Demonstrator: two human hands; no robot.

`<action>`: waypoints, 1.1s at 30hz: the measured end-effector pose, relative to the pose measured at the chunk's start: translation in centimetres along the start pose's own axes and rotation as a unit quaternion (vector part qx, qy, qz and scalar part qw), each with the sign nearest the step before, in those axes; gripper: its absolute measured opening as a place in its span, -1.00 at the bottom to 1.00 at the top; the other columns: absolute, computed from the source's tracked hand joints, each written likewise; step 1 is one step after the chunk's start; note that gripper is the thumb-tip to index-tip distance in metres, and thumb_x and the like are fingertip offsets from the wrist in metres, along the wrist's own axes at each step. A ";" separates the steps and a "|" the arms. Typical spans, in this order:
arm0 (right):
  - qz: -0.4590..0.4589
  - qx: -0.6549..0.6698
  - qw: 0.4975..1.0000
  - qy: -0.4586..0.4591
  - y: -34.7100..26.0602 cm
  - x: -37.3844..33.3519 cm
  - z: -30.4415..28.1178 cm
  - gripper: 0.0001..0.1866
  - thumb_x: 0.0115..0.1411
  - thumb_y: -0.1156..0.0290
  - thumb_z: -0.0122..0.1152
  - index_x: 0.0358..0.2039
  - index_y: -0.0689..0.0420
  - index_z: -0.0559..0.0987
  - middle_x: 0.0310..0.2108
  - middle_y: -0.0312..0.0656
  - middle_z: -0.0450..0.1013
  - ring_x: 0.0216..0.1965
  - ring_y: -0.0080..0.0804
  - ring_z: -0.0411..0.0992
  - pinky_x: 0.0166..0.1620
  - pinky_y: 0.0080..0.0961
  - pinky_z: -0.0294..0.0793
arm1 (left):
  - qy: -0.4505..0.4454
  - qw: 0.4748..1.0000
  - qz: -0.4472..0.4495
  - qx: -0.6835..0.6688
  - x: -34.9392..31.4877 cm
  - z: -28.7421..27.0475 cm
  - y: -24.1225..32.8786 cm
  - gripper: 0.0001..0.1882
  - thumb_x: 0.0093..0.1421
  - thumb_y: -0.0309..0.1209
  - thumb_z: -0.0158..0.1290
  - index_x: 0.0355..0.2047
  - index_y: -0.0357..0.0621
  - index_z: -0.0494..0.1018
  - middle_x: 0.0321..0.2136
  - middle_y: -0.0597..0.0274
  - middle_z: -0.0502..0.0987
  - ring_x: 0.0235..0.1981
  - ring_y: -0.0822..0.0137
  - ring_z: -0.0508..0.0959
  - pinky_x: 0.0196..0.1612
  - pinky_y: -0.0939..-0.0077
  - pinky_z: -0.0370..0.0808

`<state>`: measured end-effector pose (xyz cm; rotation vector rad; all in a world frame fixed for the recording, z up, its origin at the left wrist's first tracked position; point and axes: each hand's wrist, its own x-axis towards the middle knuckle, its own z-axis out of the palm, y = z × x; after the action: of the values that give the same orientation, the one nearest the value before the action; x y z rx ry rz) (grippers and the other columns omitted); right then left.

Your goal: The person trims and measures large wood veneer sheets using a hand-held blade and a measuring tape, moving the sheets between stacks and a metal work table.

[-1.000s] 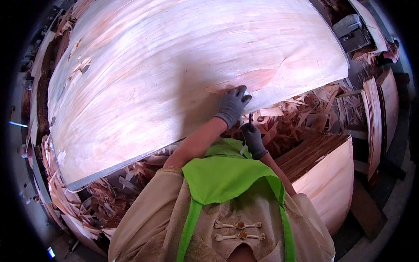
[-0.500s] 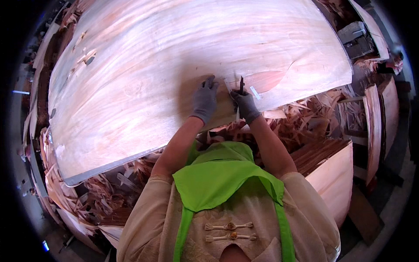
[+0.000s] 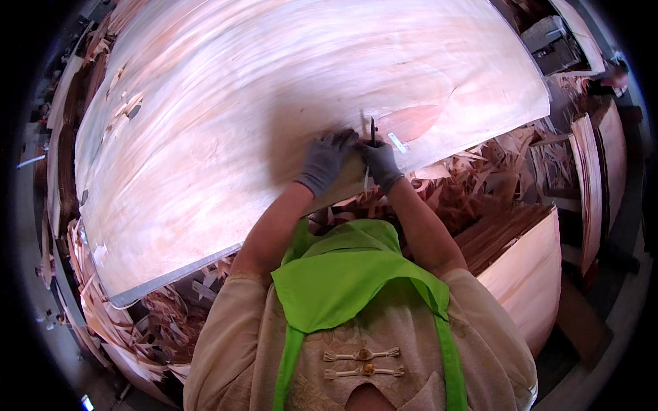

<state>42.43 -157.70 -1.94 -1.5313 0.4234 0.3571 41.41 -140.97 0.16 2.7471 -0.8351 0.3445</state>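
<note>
A large pale wood veneer sheet (image 3: 226, 123) lies in front of me, its near edge running at a slant. My right hand (image 3: 382, 163), in a grey glove, is closed around a slim dark tool (image 3: 373, 129) like a utility knife, its end pointing away from me. Below that hand shows a thin light sliver (image 3: 366, 179). My left hand (image 3: 323, 163), also gloved, rests on the sheet with its fingers bunched against the right fingertips; what they pinch, if anything, is hidden. A short whitish strip (image 3: 397, 142) lies right of my hands, beside a reddish oval patch (image 3: 412, 122).
Torn veneer scraps (image 3: 473, 175) heap up below the sheet's near edge. At the lower right stands a veneer stack (image 3: 524, 264). Upright boards (image 3: 585, 192) line the right side, with a grey box-like object (image 3: 550, 44) farther back. Loose chips (image 3: 125, 107) lie at the sheet's left.
My left hand has come right, its fingers drawing together and meeting the right hand. The right hand, still holding the dark tool, has shifted slightly left. The view has tilted a little.
</note>
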 end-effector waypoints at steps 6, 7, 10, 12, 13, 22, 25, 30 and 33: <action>-0.037 -0.147 0.987 -0.047 -1.3 -4.4 -2.3 -0.77 0.07 0.27 0.24 -0.41 0.19 0.60 -0.60 -0.36 0.43 -0.61 -0.63 0.30 -0.55 -0.60 0.28 | -0.086 0.995 0.038 0.021 0.3 -0.6 -0.7 -0.58 0.09 -0.38 -0.05 0.00 0.21 0.39 0.10 0.20 0.31 -0.03 0.14 0.40 -0.16 0.18 0.38; 0.000 -0.109 0.993 -0.042 -1.0 -5.1 -2.3 -0.78 0.07 0.28 0.23 -0.44 0.19 0.60 -0.61 -0.35 0.42 -0.61 -0.62 0.30 -0.55 -0.58 0.28 | -0.088 0.994 0.044 0.037 0.2 -0.6 -0.9 -0.58 0.10 -0.36 -0.08 0.00 0.30 0.39 0.11 0.22 0.28 -0.01 0.17 0.36 -0.15 0.19 0.37; -0.128 -0.179 0.974 -0.054 4.3 -5.5 -3.7 -0.80 0.08 0.30 0.20 -0.51 0.19 0.58 -0.63 -0.34 0.41 -0.62 -0.61 0.28 -0.56 -0.54 0.28 | -0.085 0.993 0.058 0.064 0.4 -0.2 0.2 -0.58 0.12 -0.34 -0.14 -0.01 0.47 0.38 0.14 0.27 0.24 0.03 0.21 0.29 -0.15 0.21 0.35; -0.383 -0.444 0.810 -0.023 8.8 -6.0 -2.7 -0.79 0.09 0.30 0.19 -0.53 0.19 0.58 -0.63 -0.36 0.38 -0.62 -0.62 0.26 -0.56 -0.54 0.27 | -0.084 0.992 0.057 0.076 0.6 -0.7 0.5 -0.60 0.13 -0.34 -0.14 -0.03 0.44 0.40 0.14 0.26 0.24 0.03 0.21 0.30 -0.16 0.20 0.37; -0.341 -0.434 0.833 -0.035 8.7 -6.6 -2.4 -0.81 0.09 0.32 0.18 -0.50 0.19 0.57 -0.62 -0.37 0.38 -0.60 -0.63 0.27 -0.54 -0.55 0.28 | -0.076 0.993 0.056 0.070 0.5 -0.8 0.3 -0.60 0.12 -0.34 -0.11 -0.04 0.40 0.41 0.11 0.22 0.27 0.01 0.18 0.33 -0.16 0.18 0.37; -0.040 -0.029 0.998 -0.049 -5.4 3.2 -10.7 -0.81 0.10 0.33 0.22 -0.45 0.22 0.59 -0.67 -0.34 0.40 -0.69 -0.62 0.28 -0.61 -0.62 0.26 | -0.054 0.998 0.016 0.020 5.8 0.5 0.7 -0.56 0.10 -0.40 -0.10 0.04 0.11 0.34 0.11 0.21 0.27 0.01 0.16 0.34 -0.16 0.19 0.39; -0.100 -0.219 0.969 -0.063 -5.6 6.9 -11.5 -0.76 0.09 0.26 0.21 -0.37 0.18 0.53 -0.61 -0.20 0.44 -0.58 -0.46 0.40 -0.49 -0.52 0.38 | -0.066 0.998 0.010 0.005 10.0 1.1 3.8 -0.52 0.12 -0.45 -0.12 0.11 0.03 0.26 0.09 0.15 0.30 0.02 0.08 0.36 -0.06 0.17 0.39; -0.028 -0.001 0.999 -0.040 -3.9 5.4 -10.8 -0.75 0.02 0.30 0.19 -0.34 0.20 0.51 -0.61 -0.17 0.44 -0.63 -0.41 0.40 -0.56 -0.47 0.37 | -0.113 0.994 0.001 0.007 11.3 2.7 5.0 -0.49 0.09 -0.46 -0.10 0.10 0.04 0.26 0.12 0.17 0.28 0.03 0.06 0.35 -0.06 0.16 0.38; 0.078 0.044 0.994 0.058 -3.2 3.4 -8.4 -0.90 0.05 0.46 0.10 -0.48 0.21 0.54 -0.63 -0.30 0.40 -0.66 -0.59 0.32 -0.62 -0.62 0.31 | -0.068 0.994 0.024 0.085 11.2 3.7 5.0 -0.52 0.05 -0.40 -0.08 0.04 0.17 0.33 0.13 0.31 0.24 0.04 0.19 0.30 -0.19 0.16 0.39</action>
<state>46.57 -166.24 -0.67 -1.4418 0.6433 0.3673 48.18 -151.80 0.82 2.9402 -0.9463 0.2507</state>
